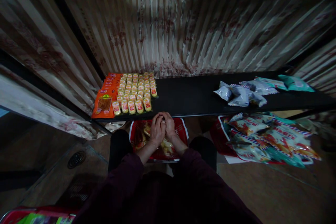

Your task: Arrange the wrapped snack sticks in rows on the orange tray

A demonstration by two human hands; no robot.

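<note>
My left hand and my right hand are pressed together over a red basket of small yellow snack packs on the floor. Both have fingers curled closed, fingertips meeting just below the front edge of a black shelf. What they grip is hidden. On the shelf's left end lie rows of small yellow snack packs beside orange flat packets.
Silver-white snack bags and a teal bag lie on the shelf's right part. Below it a pile of colourful bags rests on the floor. A corrugated wall stands behind. Another red basket sits at bottom left.
</note>
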